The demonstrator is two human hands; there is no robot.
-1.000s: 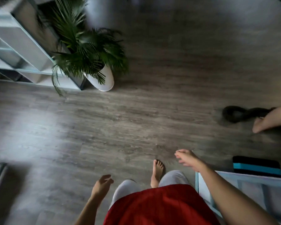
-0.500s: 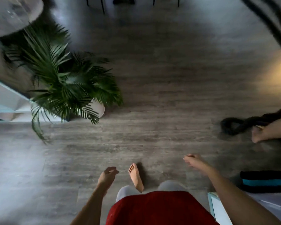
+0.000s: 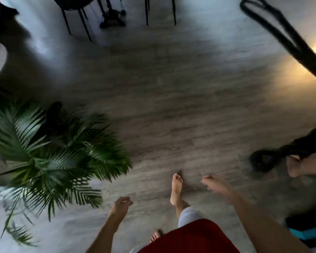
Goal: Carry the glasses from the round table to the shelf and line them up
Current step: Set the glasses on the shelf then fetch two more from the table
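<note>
No glasses and no shelf are in view. I look down at a grey wood floor while walking barefoot. My left hand (image 3: pixel 121 205) hangs low at the centre, empty, with its fingers loosely curled. My right hand (image 3: pixel 214 186) swings out in front on the right, blurred and also empty, its fingers apart. At the top, a black table pedestal base (image 3: pixel 112 20) stands among thin black chair legs (image 3: pixel 77 21); the tabletop itself is out of frame.
A potted palm (image 3: pixel 49 161) fills the left side close to my path. Another person's bare foot (image 3: pixel 297 167) and a dark cloth (image 3: pixel 274 156) lie at the right. A black and teal object (image 3: pixel 308 230) sits at the lower right. Dark hanging straps (image 3: pixel 281 39) cross the upper right.
The view has swung away from the white shelf and forward; the palm has slid down to the left, and the chair legs and pedestal have come into sight. My feet have stepped forward.
</note>
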